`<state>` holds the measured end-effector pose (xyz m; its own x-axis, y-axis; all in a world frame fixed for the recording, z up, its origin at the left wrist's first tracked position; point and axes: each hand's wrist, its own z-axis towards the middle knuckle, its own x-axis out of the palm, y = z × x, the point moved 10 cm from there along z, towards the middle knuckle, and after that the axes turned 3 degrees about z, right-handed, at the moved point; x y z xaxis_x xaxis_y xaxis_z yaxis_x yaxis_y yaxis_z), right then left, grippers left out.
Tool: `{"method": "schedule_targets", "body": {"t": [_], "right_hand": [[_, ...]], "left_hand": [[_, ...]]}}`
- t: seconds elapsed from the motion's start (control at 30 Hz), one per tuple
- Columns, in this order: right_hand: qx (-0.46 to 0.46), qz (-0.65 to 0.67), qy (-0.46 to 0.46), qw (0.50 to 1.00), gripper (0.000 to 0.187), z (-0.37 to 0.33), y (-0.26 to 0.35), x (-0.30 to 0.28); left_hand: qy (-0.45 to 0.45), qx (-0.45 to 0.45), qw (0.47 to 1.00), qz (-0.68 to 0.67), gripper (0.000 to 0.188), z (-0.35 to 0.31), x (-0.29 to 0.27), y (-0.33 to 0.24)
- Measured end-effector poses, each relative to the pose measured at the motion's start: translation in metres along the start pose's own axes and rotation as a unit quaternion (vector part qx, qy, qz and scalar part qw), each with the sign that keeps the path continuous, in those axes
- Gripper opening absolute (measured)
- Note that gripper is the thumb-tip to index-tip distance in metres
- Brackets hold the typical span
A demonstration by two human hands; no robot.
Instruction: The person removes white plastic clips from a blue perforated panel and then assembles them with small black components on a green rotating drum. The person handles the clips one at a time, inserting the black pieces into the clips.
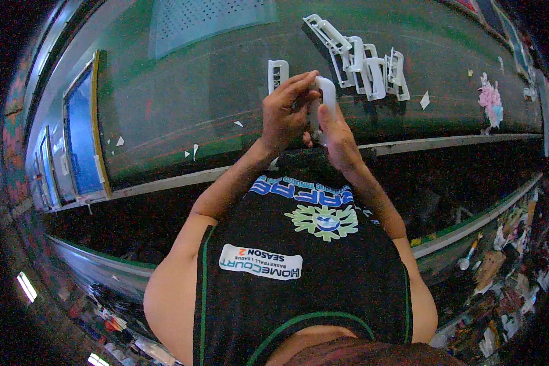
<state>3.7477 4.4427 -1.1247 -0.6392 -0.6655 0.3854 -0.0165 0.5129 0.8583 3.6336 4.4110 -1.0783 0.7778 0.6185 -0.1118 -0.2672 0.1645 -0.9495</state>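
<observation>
A big green table (183, 91) fills the far side, with its pale front edge running just in front of the person. The person wears a black vest (348, 293) with green trim. A blue board (84, 128) with a yellowish edge is at the far left. On the table, near the top, lies a pale sheet (213, 24) full of little holes. To the right of the hands is a messy pile (376, 82) of white frames, some lying on top of others.

The left hand (285, 110) and the right hand (343, 139) are close together over the near part of the table. Both are grasping one white frame (329, 97), which is between them. The left fingers are bent along its left side, and one reaches up to its far end. The right thumb presses on its right side, near the middle. The other right fingers are mostly hidden, so I cannot tell how they bend.

A pink and pale blue scrap (489, 104) is far to the right. A lone frame (271, 78) lies just past the left hand, which hides its near end. The smallest things are white bits (424, 99) dotted about the table.
</observation>
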Motion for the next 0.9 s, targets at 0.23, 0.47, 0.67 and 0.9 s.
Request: {"method": "schedule_targets", "body": {"t": [0.23,0.47,0.67,0.9], "right_hand": [[0.014,-0.011,-0.006,1.000,0.062,0.007,-0.002,0.000],[0.033,0.000,-0.014,0.999,0.058,0.014,-0.005,0.002],[0.039,-0.101,-0.049,0.993,0.062,0.032,-0.015,-0.008],[-0.007,-0.241,-0.012,0.970,0.058,0.062,-0.036,-0.014]], "left_hand": [[-0.053,-0.068,0.973,-0.215,0.024,-0.002,-0.005,0.029],[-0.036,-0.106,0.978,-0.174,0.050,0.001,-0.005,0.037],[-0.015,-0.232,0.953,-0.193,0.036,-0.008,0.011,0.085],[-0.115,-0.366,0.811,-0.441,0.038,-0.034,0.022,0.147]]}}
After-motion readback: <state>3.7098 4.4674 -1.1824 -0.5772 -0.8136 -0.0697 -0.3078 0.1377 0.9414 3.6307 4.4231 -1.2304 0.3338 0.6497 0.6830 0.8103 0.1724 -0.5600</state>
